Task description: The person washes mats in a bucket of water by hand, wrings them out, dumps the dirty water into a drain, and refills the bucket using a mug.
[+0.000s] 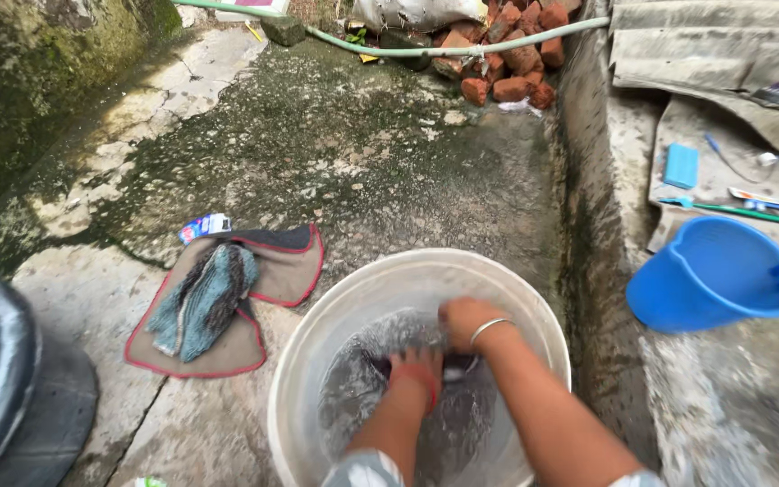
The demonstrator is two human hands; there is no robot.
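A white plastic basin point(344, 302) stands on the concrete floor, holding soapy water and a dark wet cloth point(448, 424). Both my hands are down in the basin. My left hand point(415, 368), with a red band at the wrist, presses on the dark cloth. My right hand point(463, 320), with a metal bangle at the wrist, grips the same cloth near the basin's far side. The water hides most of the cloth.
A brown mat with red edging point(286, 271) lies left of the basin with a teal cloth point(205, 302) on it. A blue bucket point(714, 275) and a blue soap bar point(681, 165) sit on the right ledge. Bricks point(511, 63) and a hose point(462, 50) lie at the back, a black tub point(2, 370) left.
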